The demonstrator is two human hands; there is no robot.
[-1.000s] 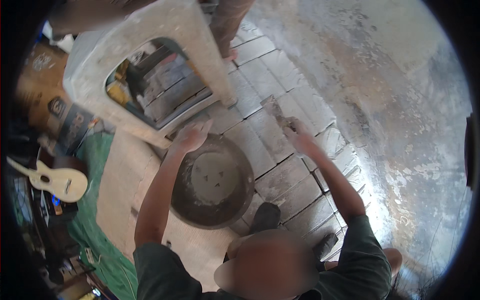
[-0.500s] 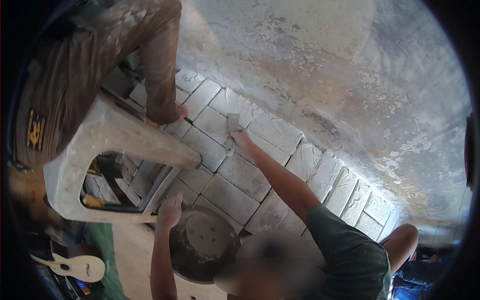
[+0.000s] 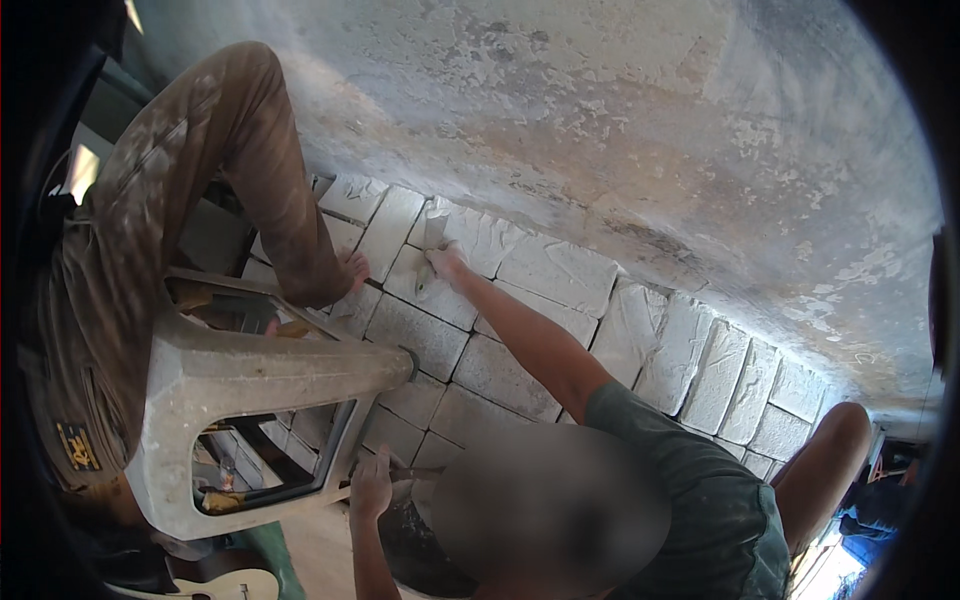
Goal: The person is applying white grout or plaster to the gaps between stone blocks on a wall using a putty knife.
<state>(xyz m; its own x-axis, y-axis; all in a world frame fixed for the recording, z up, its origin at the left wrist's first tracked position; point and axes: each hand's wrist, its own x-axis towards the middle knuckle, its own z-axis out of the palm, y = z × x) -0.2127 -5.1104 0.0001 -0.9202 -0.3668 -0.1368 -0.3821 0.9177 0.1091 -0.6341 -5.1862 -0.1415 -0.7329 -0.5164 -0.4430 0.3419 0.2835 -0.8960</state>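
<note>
Neither of my own hands is in the picture. Both working arms belong to a co-worker in a dark green shirt (image 3: 700,480), whose blurred head and back show from above. The co-worker's right hand (image 3: 446,262) grips a putty knife (image 3: 435,230), its flat blade toward the wall, over the pale blocks (image 3: 420,330). Beside a round dark basin (image 3: 415,545) is that person's left hand (image 3: 370,487), fingers bent; whether it touches the rim is unclear. The head hides most of the basin.
A dusty pale plastic stool (image 3: 260,370) stands at the left. Next to it is another person's leg in brown trousers (image 3: 270,190), with a bare foot (image 3: 357,270) on the blocks. A peeling plaster wall (image 3: 640,130) rises behind. A guitar-shaped thing (image 3: 230,583) lies lower left.
The whole view has shifted. The co-worker's putty knife has moved left and toward the wall across the blocks. The co-worker's head now covers more of the basin. The leg in brown trousers appears lower.
</note>
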